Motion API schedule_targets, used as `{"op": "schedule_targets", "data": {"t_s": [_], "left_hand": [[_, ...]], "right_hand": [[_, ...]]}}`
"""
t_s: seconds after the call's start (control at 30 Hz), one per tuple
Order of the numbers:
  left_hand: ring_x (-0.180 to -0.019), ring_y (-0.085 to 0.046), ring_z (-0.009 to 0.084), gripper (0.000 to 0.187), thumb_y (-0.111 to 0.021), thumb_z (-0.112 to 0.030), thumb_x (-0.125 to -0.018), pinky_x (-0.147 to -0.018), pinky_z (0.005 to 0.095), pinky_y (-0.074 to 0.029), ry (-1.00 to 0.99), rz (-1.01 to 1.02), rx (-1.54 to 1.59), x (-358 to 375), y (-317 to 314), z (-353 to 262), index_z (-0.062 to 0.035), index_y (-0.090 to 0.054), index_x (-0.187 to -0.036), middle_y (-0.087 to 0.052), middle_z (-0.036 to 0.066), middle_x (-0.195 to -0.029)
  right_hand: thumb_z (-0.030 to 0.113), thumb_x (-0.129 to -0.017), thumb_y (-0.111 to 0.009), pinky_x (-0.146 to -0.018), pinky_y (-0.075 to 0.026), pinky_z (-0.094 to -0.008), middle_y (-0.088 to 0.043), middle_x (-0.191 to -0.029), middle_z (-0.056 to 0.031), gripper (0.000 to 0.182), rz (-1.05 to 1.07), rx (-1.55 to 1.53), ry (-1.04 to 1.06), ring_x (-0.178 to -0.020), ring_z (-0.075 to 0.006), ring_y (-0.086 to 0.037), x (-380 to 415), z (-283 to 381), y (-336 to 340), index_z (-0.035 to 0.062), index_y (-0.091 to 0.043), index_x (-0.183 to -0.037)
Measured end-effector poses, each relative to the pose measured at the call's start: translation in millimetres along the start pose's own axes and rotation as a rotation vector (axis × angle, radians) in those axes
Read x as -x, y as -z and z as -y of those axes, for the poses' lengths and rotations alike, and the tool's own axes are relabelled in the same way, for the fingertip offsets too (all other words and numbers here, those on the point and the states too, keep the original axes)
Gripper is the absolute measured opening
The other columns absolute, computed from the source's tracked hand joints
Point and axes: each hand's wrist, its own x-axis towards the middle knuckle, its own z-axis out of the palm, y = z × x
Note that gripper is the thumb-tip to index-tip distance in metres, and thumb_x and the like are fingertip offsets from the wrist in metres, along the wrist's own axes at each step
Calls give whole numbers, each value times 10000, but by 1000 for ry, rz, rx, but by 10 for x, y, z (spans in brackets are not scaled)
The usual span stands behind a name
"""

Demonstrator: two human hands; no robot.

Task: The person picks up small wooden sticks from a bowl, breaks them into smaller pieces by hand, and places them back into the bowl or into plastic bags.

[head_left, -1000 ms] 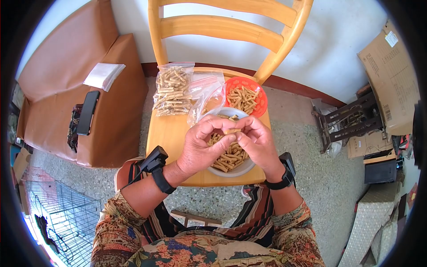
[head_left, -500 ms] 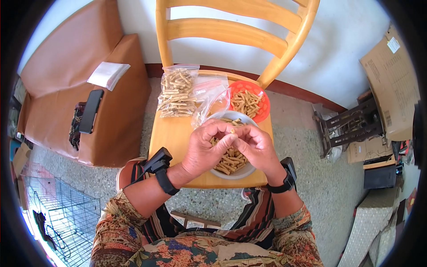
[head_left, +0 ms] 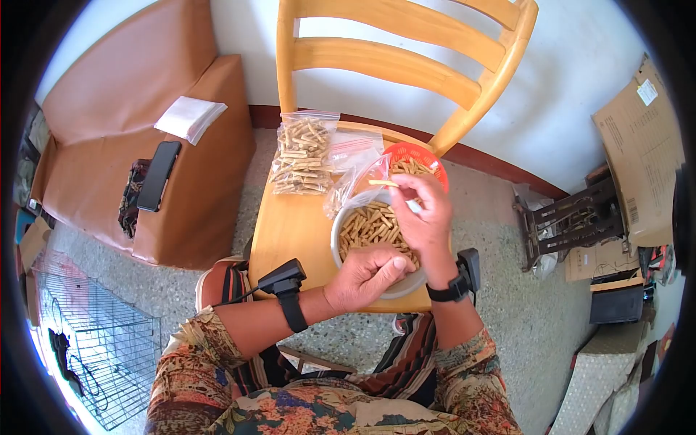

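My right hand is raised over the far right side of the bowl, pinching a short tan stick between thumb and fingertips, close to the red basket. Lower down, my left hand is closed at the bowl's near side, its thumb over curled fingers; what it holds, if anything, is hidden. The pale bowl contains many similar tan sticks. Behind it, a red perforated basket holds more sticks, partly covered by my right hand. An opened clear plastic bag leans at the bowl's far left rim.
On the wooden chair stand a filled clear bag of sticks and flat zip bags. Left is a brown sofa with a phone and a white packet. A wire cage sits lower left, cardboard at right.
My hands were together above the bowl and have parted. The right rose toward the basket with a stick; the left dropped to the bowl's near side. The whole view shifted slightly.
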Motion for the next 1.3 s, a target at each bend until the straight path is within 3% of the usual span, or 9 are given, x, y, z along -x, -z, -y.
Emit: {"op": "schedule_targets", "data": {"t_s": [0.17, 0.4, 0.57, 0.7, 0.8, 0.97, 1.07, 1.2, 1.3], "left_hand": [[-679, -559, 129, 340, -432, -238, -1017, -667, 272, -463, 19, 17, 99, 0, -2, -26, 21, -643, -956, -593, 71, -763], [-665, -544, 229, 352, -443, -266, -1005, -653, 337, -456, -55, 94, 23, 23, -37, -39, -8, -657, -898, -537, 89, -708], [-707, -567, 282, 368, -447, -288, -998, -686, 371, -461, -71, 193, -86, 38, -43, -31, -11, -670, -902, -557, 122, -731], [-708, -562, 227, 366, -412, -248, -1016, -687, 340, -448, -89, 204, -52, 34, -58, -2, 19, -645, -926, -584, 109, -762], [-719, -573, 283, 364, -458, -288, -996, -697, 370, -462, -45, 176, -27, 34, -71, -9, -8, -670, -897, -574, 130, -749], [-699, -559, 194, 383, -416, -257, -1019, -689, 325, -449, -1, 181, 28, 24, -40, -23, 33, -642, -911, -590, 95, -762], [-707, -554, 152, 384, -416, -261, -1020, -679, 303, -448, 48, 161, 74, 10, -23, -43, 27, -647, -914, -594, 78, -760], [-721, -548, 104, 274, -458, -235, -1010, -670, 262, -456, 118, 101, 175, 23, -43, -4, -6, -610, -1005, -587, 41, -812], [-749, -542, 73, 188, -523, -176, -983, -672, 227, -465, 203, -181, 424, -47, -75, 58, -48, -525, -1121, -559, 9, -878]], "right_hand": [[-26, -823, -643, -653, -510, -243, -644, -867, -76, 204, 37, -122, -106, -730, -130, -631, 28, -99, -160, 36, -671, -1015], [19, -848, -638, -591, -469, -246, -614, -788, -73, 124, 76, 112, -142, -631, -124, -570, 163, -190, 227, 19, -672, -968], [114, -741, -718, -677, -473, -346, -582, -749, -86, 137, 418, 401, -120, -744, -246, -575, 232, -194, 283, 50, -666, -851], [121, -728, -721, -724, -464, -370, -587, -781, -82, 142, 464, 476, -35, -828, -272, -566, 253, -167, 249, 52, -666, -839], [116, -728, -705, -723, -465, -393, -597, -814, -91, 129, 447, 494, -44, -843, -296, -562, 255, -243, 228, 60, -660, -835], [91, -747, -681, -698, -476, -414, -609, -816, -118, 116, 381, 493, -4, -806, -334, -570, 271, -275, 224, 58, -652, -854], [80, -792, -672, -679, -492, -366, -630, -813, -126, 85, 281, 299, -161, -753, -298, -608, 308, -322, 262, 44, -654, -866], [90, -883, -637, -702, -495, -268, -657, -826, -63, 88, 216, -2, -415, -752, -143, -630, 293, -247, 358, 14, -643, -924], [117, -934, -602, -736, -502, -241, -637, -870, -14, 131, 181, -255, -457, -802, -75, -610, 261, -153, 413, -1, -615, -992]]}}
